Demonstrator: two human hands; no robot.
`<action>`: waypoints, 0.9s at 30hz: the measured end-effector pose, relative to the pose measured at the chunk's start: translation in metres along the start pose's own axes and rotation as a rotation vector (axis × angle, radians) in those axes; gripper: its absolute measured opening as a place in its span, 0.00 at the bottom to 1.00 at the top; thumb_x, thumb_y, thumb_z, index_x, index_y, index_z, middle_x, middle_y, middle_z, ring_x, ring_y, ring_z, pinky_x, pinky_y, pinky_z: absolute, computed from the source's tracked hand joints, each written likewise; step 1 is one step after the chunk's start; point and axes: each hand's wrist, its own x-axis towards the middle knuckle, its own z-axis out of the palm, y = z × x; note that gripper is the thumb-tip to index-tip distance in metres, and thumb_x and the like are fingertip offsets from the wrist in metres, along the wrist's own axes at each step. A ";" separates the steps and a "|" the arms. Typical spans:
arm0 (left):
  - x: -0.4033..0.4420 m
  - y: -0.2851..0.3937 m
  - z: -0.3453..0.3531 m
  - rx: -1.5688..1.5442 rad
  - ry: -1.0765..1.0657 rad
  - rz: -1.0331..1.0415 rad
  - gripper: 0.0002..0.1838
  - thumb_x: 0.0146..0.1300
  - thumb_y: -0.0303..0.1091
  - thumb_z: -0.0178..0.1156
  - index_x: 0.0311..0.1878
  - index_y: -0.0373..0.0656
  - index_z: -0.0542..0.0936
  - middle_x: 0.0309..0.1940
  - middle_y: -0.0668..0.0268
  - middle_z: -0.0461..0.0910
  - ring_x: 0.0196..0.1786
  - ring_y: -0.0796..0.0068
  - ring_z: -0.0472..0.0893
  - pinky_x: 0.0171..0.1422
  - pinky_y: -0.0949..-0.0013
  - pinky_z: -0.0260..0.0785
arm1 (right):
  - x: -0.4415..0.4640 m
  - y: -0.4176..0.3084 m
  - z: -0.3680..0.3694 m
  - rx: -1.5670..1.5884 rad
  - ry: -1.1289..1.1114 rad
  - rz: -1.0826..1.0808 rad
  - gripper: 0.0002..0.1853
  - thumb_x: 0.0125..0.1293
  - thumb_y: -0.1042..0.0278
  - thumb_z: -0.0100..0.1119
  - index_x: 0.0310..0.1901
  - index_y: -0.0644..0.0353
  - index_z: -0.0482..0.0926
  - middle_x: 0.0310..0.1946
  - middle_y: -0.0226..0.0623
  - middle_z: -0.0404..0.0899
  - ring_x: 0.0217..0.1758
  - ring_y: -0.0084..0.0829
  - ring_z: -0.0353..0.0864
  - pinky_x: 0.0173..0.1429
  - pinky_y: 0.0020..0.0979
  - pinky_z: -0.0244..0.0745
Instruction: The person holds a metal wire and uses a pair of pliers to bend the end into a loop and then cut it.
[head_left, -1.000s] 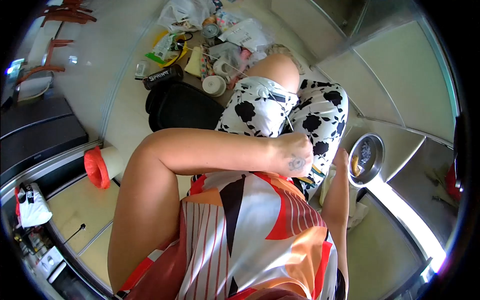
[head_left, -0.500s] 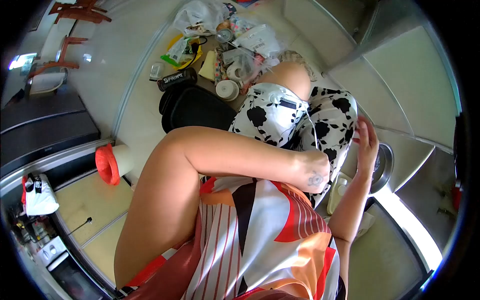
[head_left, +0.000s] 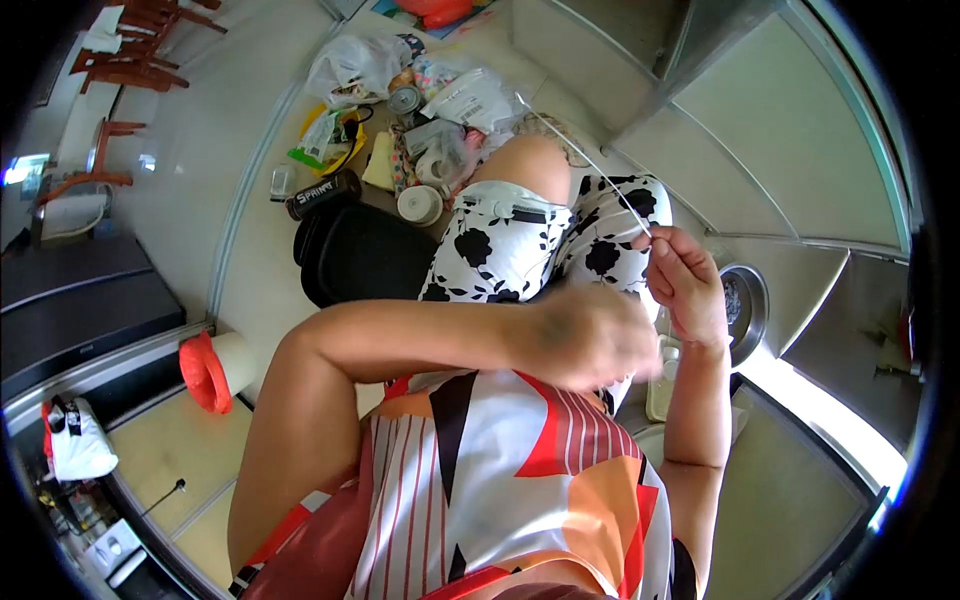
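My right hand (head_left: 688, 285) is raised over the patterned trouser leg, with its thumb and fingertips pinched on one end of a thin white cord (head_left: 590, 162). The cord runs nearly straight up and left past the bare knee. Smeared by motion, my left hand (head_left: 595, 338) lies in front of the lap, below and left of my right hand; its fingers cannot be made out. White trousers (head_left: 490, 245) with black flowers cover the bent legs.
Plastic bags (head_left: 355, 70), a dark can marked SPRINT (head_left: 323, 194), a white round roll (head_left: 419, 205) and a black container (head_left: 365, 255) lie on the floor ahead. At right is a metal bowl (head_left: 757, 315); at left, a red-lined bin (head_left: 205, 372).
My right hand has come from beside the far trouser leg to the white cord and pinches it. The cord now stretches up and left. My left hand has shifted slightly left and is blurred.
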 end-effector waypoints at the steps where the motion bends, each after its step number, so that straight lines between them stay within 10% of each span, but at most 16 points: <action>1: -0.011 -0.006 -0.018 0.010 0.140 -0.203 0.06 0.55 0.22 0.59 0.37 0.39 0.77 0.40 0.61 0.79 0.37 0.68 0.78 0.41 0.68 0.73 | -0.006 0.000 -0.002 0.024 0.038 0.001 0.11 0.72 0.68 0.46 0.43 0.65 0.77 0.17 0.20 0.63 0.17 0.11 0.53 0.20 0.17 0.45; 4: -0.017 -0.033 -0.076 0.115 0.703 -0.625 0.16 0.59 0.26 0.60 0.50 0.36 0.73 0.44 0.59 0.75 0.41 0.71 0.75 0.45 0.74 0.67 | -0.024 0.002 -0.009 0.094 0.057 0.033 0.11 0.72 0.67 0.47 0.42 0.65 0.77 0.15 0.19 0.60 0.16 0.11 0.51 0.19 0.17 0.44; 6: -0.004 -0.036 -0.098 0.380 0.587 -0.537 0.20 0.62 0.29 0.59 0.57 0.38 0.71 0.47 0.61 0.76 0.46 0.75 0.75 0.48 0.74 0.67 | -0.031 0.002 -0.016 0.145 -0.067 0.085 0.11 0.72 0.67 0.47 0.42 0.66 0.76 0.15 0.19 0.59 0.15 0.11 0.50 0.19 0.17 0.44; 11: -0.003 -0.032 -0.088 -0.220 0.411 -0.691 0.09 0.65 0.29 0.57 0.44 0.35 0.80 0.26 0.66 0.81 0.27 0.80 0.77 0.33 0.77 0.69 | -0.032 0.003 -0.021 0.336 -0.108 0.178 0.12 0.72 0.67 0.46 0.39 0.66 0.76 0.15 0.20 0.61 0.16 0.13 0.52 0.21 0.18 0.47; 14: -0.002 -0.041 -0.078 0.053 0.443 -0.598 0.08 0.64 0.28 0.57 0.41 0.34 0.81 0.27 0.63 0.82 0.27 0.80 0.77 0.33 0.77 0.68 | -0.026 0.017 -0.020 -0.159 0.065 0.025 0.12 0.71 0.66 0.48 0.41 0.67 0.77 0.21 0.25 0.69 0.23 0.16 0.64 0.29 0.18 0.60; 16: -0.002 -0.042 -0.077 0.095 0.397 -0.620 0.06 0.61 0.26 0.59 0.39 0.34 0.81 0.28 0.60 0.81 0.28 0.74 0.79 0.33 0.76 0.69 | -0.023 0.016 -0.015 -0.644 0.108 -0.143 0.15 0.63 0.63 0.59 0.47 0.62 0.77 0.39 0.37 0.78 0.45 0.30 0.77 0.53 0.30 0.69; 20: -0.003 -0.045 -0.062 0.168 0.378 -0.547 0.07 0.56 0.23 0.62 0.38 0.35 0.82 0.28 0.60 0.80 0.30 0.67 0.78 0.34 0.71 0.69 | -0.010 -0.008 0.029 -1.090 0.234 -0.555 0.27 0.54 0.59 0.66 0.55 0.59 0.71 0.46 0.41 0.78 0.53 0.44 0.75 0.59 0.40 0.66; 27: 0.007 -0.030 -0.060 -0.017 0.406 -0.670 0.07 0.58 0.24 0.61 0.40 0.36 0.81 0.25 0.66 0.75 0.28 0.76 0.75 0.33 0.74 0.66 | 0.012 0.000 0.063 -0.226 0.301 -0.505 0.07 0.65 0.73 0.57 0.41 0.67 0.77 0.35 0.34 0.79 0.41 0.19 0.74 0.49 0.21 0.68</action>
